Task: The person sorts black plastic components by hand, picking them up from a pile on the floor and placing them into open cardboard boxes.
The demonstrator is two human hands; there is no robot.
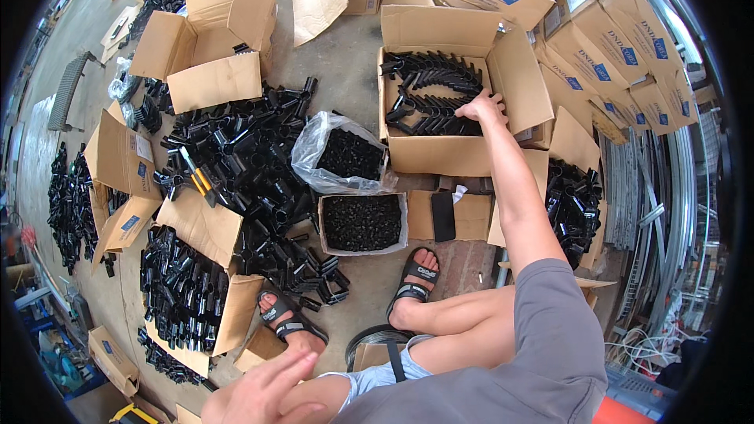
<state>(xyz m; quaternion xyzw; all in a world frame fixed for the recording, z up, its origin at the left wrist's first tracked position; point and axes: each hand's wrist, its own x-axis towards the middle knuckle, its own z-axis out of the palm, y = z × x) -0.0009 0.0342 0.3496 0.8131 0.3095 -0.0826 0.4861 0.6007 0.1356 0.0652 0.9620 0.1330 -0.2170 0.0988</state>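
My right hand (483, 107) reaches into an open cardboard carton (440, 159) ahead of me on the right. Inside, glossy black forked parts (430, 116) lie nested in two curved rows. Bent fingers of that hand close on the right end of the nearer row; the exact piece under them is partly hidden. Low in the picture, my left hand (275, 389) is held over my left leg, fingers stretched and nothing in them. A wide heap of loose black parts (236, 149) spreads over the floor left of the carton.
Small black pieces fill a low box (364, 252) and a clear plastic bag (310, 159). A phone (443, 217) lies on flattened cardboard. An orange-handled tool (201, 180) rests on the heap. Open cartons (216, 85) stand left; stacked sealed cartons (605, 47) and metal lengths (667, 212) flank the right.
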